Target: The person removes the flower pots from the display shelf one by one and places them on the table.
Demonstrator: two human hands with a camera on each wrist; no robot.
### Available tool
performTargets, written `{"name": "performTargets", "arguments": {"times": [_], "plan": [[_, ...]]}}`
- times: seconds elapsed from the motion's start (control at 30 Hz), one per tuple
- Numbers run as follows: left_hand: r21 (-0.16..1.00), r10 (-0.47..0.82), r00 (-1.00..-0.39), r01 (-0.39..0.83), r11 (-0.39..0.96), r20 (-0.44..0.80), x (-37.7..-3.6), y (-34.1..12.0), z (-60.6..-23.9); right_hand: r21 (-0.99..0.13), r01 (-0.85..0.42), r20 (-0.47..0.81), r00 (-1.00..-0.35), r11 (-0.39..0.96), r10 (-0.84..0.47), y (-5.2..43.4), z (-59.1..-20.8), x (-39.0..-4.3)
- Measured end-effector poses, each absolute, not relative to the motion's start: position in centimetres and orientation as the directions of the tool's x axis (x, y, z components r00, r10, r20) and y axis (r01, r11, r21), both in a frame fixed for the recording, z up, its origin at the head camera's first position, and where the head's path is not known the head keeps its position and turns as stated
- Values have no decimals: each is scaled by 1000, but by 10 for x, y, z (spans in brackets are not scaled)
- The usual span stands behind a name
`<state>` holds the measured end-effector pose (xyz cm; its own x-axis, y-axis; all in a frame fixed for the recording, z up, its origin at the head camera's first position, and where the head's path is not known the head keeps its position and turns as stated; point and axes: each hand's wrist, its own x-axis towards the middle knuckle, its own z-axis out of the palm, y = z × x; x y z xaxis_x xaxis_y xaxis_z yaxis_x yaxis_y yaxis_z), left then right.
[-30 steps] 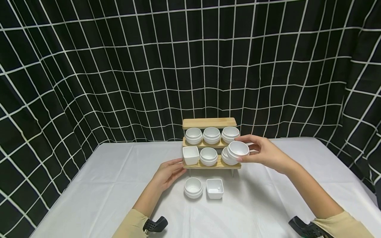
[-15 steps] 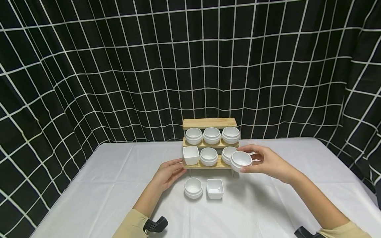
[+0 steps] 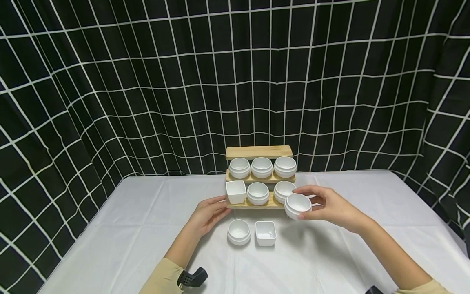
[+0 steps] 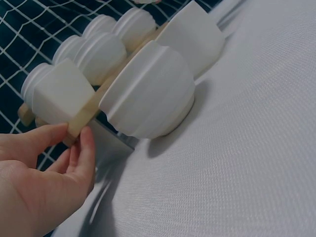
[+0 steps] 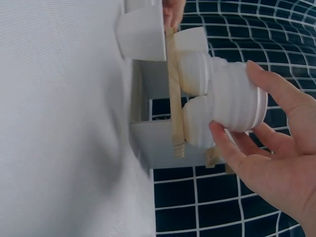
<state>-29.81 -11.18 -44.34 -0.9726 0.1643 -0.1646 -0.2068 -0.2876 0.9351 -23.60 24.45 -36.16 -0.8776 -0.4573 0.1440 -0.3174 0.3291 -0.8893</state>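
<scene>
The right hand (image 3: 330, 206) grips a round white bowl (image 3: 298, 205) by its rim and side, holding it in the air just right of the near shelf of the wooden rack (image 3: 259, 152) and above the white tablecloth (image 3: 121, 228). The left hand (image 3: 207, 213), fingers fairly straight, rests its fingertips on the left end of that shelf, seemingly to steady the rack. The step looks like carrying the bowl down from the rack; next it likely needs lowering onto the cloth to the right of the square dish (image 3: 265, 233) and the other round bowl (image 3: 239, 231), without knocking them.
</scene>
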Motion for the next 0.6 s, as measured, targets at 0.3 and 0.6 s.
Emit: {"name": "performTargets", "arguments": {"times": [0.3, 0.6], "plan": [[935, 168, -971, -212, -285, -169, -297, -113, -443, -898, -302, 123, -871, 320, -475, 246, -371, -237], [938, 166, -973, -202, -282, -160, -298, -112, -443, -902, -299, 118, -864, 310, -490, 245, -380, -237]]}}
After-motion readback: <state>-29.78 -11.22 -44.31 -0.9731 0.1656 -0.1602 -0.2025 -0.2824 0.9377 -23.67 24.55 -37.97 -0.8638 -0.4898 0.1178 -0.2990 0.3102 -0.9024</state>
